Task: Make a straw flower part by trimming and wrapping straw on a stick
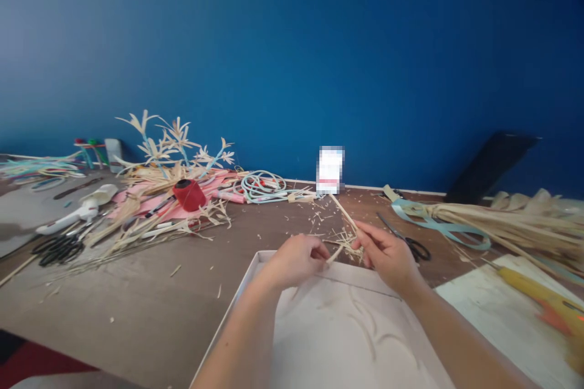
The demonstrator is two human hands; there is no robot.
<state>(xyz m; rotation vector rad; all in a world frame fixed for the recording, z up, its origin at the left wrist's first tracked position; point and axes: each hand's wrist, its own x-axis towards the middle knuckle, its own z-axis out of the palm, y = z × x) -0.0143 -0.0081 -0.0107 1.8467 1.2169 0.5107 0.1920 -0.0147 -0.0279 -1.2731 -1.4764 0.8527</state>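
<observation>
My left hand [298,261] is closed on a short pale straw strip [336,253] over the far edge of a white shallow box [314,340]. Close by, my right hand [385,253] pinches a longer straw strip [344,213] that points up and away to the left. Whether the two strips are one piece I cannot tell. Several thin curved straw pieces [362,331] and a dark thin line lie inside the box. Behind my hands is a small heap of straw clippings [349,242], partly hidden by my fingers.
Black scissors [417,248] lie right of my right hand, others [59,248] far left. A yellow-handled tool [533,285] rests on a pale sheet at right. Straw flowers [177,134], a red spool [189,194] and coiled cords [262,185] stand before the blue partition [292,61].
</observation>
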